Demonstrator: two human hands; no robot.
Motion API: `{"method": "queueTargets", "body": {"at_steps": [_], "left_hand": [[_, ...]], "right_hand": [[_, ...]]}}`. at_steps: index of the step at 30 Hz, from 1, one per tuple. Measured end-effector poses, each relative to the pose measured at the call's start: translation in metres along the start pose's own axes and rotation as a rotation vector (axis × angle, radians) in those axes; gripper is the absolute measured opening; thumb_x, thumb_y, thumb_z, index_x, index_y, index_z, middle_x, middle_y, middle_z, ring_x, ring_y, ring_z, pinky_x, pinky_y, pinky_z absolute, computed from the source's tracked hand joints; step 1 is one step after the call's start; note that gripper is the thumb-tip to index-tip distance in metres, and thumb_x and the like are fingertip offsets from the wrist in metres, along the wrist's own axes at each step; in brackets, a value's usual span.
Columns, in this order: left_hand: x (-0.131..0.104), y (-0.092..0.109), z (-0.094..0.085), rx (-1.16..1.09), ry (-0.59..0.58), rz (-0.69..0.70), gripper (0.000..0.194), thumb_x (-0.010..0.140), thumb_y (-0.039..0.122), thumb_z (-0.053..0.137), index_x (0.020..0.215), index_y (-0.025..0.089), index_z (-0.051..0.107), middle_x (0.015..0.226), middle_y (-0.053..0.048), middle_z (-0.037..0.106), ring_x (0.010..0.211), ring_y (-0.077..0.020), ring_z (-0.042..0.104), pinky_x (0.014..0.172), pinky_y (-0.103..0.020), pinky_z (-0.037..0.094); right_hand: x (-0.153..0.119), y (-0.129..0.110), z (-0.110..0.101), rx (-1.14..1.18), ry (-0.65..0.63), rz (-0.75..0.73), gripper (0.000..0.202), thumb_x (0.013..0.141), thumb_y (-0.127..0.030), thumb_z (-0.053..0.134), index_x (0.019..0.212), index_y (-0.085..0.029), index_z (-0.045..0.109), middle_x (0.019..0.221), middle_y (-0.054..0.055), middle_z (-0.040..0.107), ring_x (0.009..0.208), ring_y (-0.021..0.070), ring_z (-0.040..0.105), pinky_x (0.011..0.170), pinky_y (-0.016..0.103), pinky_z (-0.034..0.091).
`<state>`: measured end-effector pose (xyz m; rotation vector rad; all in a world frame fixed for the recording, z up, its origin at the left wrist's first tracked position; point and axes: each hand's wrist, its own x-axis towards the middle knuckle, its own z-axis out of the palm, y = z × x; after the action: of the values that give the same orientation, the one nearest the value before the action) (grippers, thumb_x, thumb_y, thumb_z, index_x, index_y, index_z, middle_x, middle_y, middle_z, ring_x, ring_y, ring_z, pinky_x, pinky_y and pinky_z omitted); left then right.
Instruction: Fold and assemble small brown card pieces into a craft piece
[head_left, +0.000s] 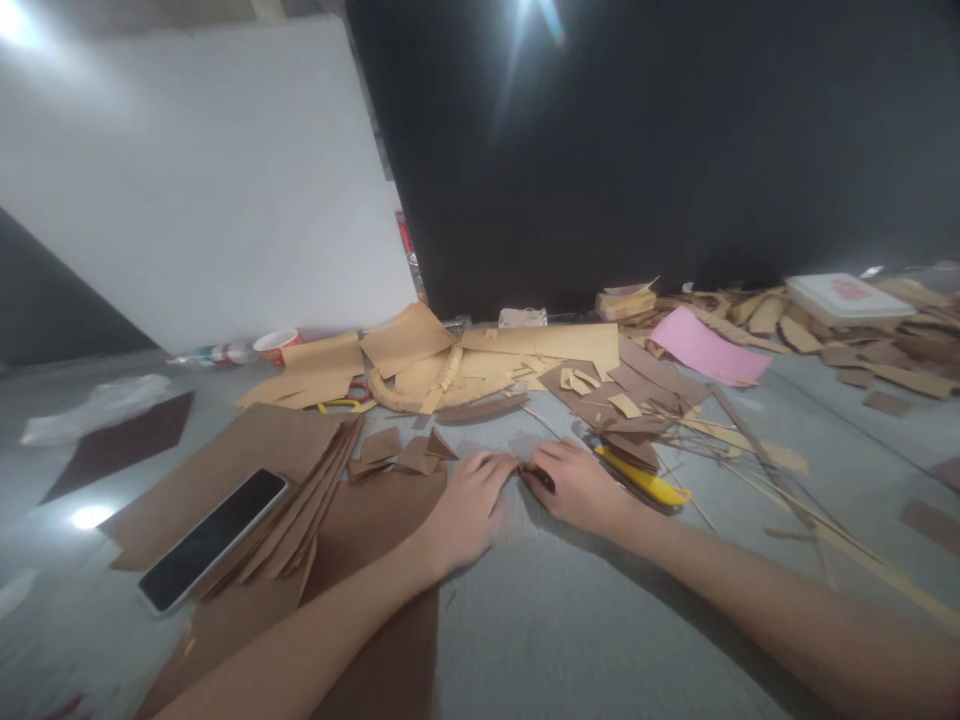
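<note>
Head view: the left hand (466, 510) and right hand (577, 485) nearly meet at a small dark strip (541, 479), mostly hidden.
Both are curled narrow, tips close together; whether either grips the strip, I cannot tell. Matte brown sheets (247, 450), some fanned in thin layers, run under the left forearm (337, 615), which the frame cuts off. Brown scraps (632, 446) partly cover a smooth yellow handle (649, 482).

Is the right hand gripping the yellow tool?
No, the yellow tool lies on the table to the right of the right hand, outside its grasp.
</note>
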<state>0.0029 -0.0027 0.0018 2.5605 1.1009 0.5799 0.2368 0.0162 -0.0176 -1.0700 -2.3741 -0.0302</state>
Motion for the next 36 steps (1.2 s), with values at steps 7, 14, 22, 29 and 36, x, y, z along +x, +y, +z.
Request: {"method": "queueTargets", "body": {"at_steps": [7, 14, 22, 29, 36], "left_hand": [[0.0001, 0.0006, -0.0003, 0.021, -0.006, 0.013, 0.061, 0.092, -0.002, 0.049, 0.149, 0.019, 0.057, 0.151, -0.01, 0.064, 0.142, -0.0281, 0.05, 0.125, -0.052, 0.042], [0.0003, 0.0005, -0.0003, 0.036, -0.012, 0.019, 0.059, 0.093, -0.001, 0.05, 0.149, 0.016, 0.057, 0.152, -0.01, 0.063, 0.142, -0.0279, 0.05, 0.125, -0.051, 0.042], [0.0005, 0.0018, -0.0015, 0.032, -0.003, 0.009, 0.062, 0.093, -0.001, 0.05, 0.15, 0.02, 0.057, 0.152, -0.01, 0.063, 0.142, -0.0275, 0.05, 0.125, -0.052, 0.042], [0.0007, 0.0028, -0.0024, 0.032, -0.019, 0.001, 0.062, 0.092, -0.002, 0.05, 0.15, 0.019, 0.058, 0.154, -0.01, 0.062, 0.143, -0.0281, 0.049, 0.126, -0.053, 0.042], [0.0007, 0.0037, -0.003, 0.034, -0.018, 0.0, 0.061, 0.093, -0.001, 0.049, 0.15, 0.019, 0.058, 0.153, -0.01, 0.062, 0.142, -0.0283, 0.05, 0.125, -0.053, 0.042]], "right_hand": [[-0.0009, 0.0004, 0.0021, 0.011, 0.0, 0.009, 0.013, 0.103, -0.019, 0.066, 0.09, -0.02, 0.068, 0.086, 0.004, 0.072, 0.081, 0.0221, 0.067, 0.082, 0.038, 0.042], [-0.0006, -0.0007, 0.0012, 0.017, -0.001, 0.013, 0.014, 0.103, -0.018, 0.066, 0.09, -0.02, 0.066, 0.085, 0.004, 0.073, 0.081, 0.0223, 0.067, 0.081, 0.038, 0.041], [-0.0002, -0.0005, 0.0008, 0.033, -0.006, 0.023, 0.014, 0.103, -0.017, 0.065, 0.089, -0.021, 0.064, 0.084, 0.004, 0.072, 0.08, 0.0216, 0.066, 0.08, 0.036, 0.041], [-0.0014, 0.0004, 0.003, 0.029, -0.005, 0.027, 0.015, 0.104, -0.018, 0.064, 0.089, -0.021, 0.063, 0.084, 0.004, 0.072, 0.08, 0.022, 0.066, 0.081, 0.037, 0.041], [0.0, -0.0007, 0.0009, 0.038, -0.008, 0.03, 0.016, 0.104, -0.018, 0.063, 0.089, -0.022, 0.062, 0.084, 0.003, 0.073, 0.08, 0.0216, 0.066, 0.08, 0.036, 0.041]]}}
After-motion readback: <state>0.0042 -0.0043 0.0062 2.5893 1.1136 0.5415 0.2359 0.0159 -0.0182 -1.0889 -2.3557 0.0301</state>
